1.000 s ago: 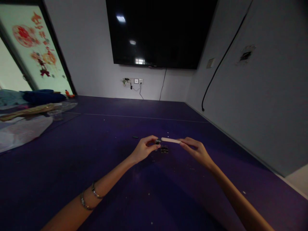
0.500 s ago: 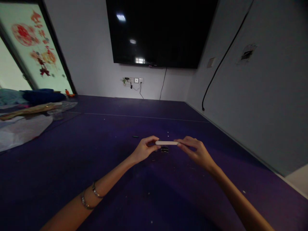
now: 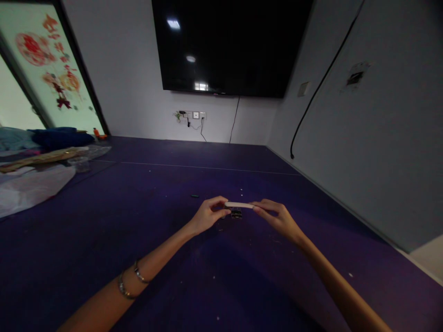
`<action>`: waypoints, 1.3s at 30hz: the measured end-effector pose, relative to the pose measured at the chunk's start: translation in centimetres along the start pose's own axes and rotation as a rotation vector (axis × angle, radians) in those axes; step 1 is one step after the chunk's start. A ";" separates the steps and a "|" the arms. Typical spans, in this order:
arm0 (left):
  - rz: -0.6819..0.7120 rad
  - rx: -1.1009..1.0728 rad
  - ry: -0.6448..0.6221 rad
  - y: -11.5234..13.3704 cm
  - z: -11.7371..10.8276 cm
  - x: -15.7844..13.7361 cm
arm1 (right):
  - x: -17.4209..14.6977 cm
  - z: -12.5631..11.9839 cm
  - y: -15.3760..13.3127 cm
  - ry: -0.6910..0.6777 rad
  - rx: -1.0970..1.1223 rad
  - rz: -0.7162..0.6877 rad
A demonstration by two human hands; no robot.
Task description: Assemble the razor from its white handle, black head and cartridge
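A thin, pale strip-like piece with rounded edges [image 3: 239, 205], seen edge-on, is stretched between my hands above the dark purple surface [image 3: 166, 267]. My left hand [image 3: 209, 214] pinches its left end between thumb and fingers. At the right end, my right hand [image 3: 275, 216] grips it the same way. Just below the piece, a small dark object with metallic-looking details [image 3: 236, 214] shows; what kind it is I cannot make out. A short dark green stick-like item [image 3: 194, 196] lies to the left, beyond my left hand.
Plastic sheeting [image 3: 38, 186], cardboard [image 3: 44, 159] and blue cloth [image 3: 62, 137] are heaped at the far left. An orange object [image 3: 98, 134] stands behind them. A wall-mounted television [image 3: 228, 46] hangs ahead; a black cable [image 3: 321, 83] runs down the right wall. White specks dot the surface.
The pale piece now looks thinner and slopes slightly down to the right. My right hand has shifted a little to the left; my left hand is nearly still.
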State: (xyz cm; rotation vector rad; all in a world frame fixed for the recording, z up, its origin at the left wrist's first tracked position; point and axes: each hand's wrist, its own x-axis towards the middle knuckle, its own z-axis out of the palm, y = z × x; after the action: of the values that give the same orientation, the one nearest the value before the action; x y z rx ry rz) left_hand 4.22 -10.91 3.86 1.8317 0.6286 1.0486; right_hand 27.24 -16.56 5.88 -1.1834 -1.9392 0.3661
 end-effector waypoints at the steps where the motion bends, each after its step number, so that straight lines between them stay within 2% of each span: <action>1: -0.001 0.002 0.000 0.0 0.0 0.0 | 0.0 0.1 0.2 -0.003 0.014 0.006; 7: -0.003 0.004 0.003 0.0 0.1 -0.1 | 0.0 0.0 1.2 0.038 0.010 0.034; 15: 0.010 0.016 0.002 -0.1 0.2 -0.2 | 0.1 -0.7 -0.3 0.009 -0.059 -0.032; 20: 0.015 0.053 0.002 0.1 0.1 -0.2 | 0.1 -1.2 -0.2 0.048 -0.104 -0.018; 25: 0.030 0.059 0.005 0.3 0.2 -0.2 | 0.1 -1.4 -0.6 0.005 -0.126 -0.074; 30: 0.031 0.049 0.006 0.3 0.2 -0.2 | 0.1 -2.3 -0.3 0.063 -0.138 -0.055; 36: 0.017 0.030 0.013 0.3 0.1 -0.2 | 0.1 -2.6 0.0 -0.011 -0.091 -0.065; 39: 0.004 0.018 0.013 0.3 0.1 -0.2 | 0.1 -2.5 0.5 0.003 -0.071 -0.047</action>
State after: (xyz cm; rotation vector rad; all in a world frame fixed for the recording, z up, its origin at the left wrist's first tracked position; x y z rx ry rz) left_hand 4.19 -11.24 4.04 1.8433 0.6440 1.0617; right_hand 29.45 -16.62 7.14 -1.1803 -1.9880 0.2723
